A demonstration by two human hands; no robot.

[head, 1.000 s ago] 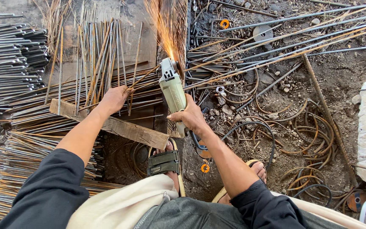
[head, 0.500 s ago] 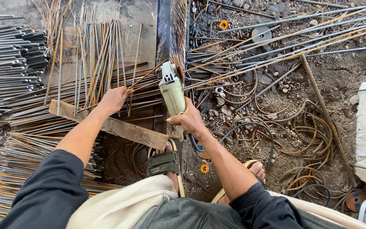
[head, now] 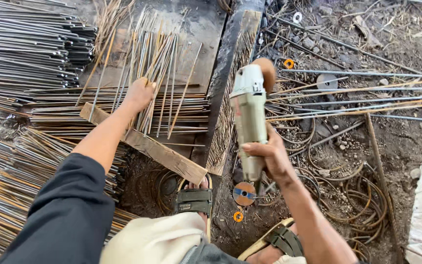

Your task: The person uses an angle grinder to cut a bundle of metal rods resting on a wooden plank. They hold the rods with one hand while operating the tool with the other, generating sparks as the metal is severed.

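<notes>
Right hand closed round a pale green angle grinder — disc end raised — while the left hand presses down on thin rusty rods

Metalwork yard, steel rods, angle grinder

head camera, steep downward view, close

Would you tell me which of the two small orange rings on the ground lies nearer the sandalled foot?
The orange ring just right of the sandalled foot; the other ring lies far up, beyond the grinder.
</notes>
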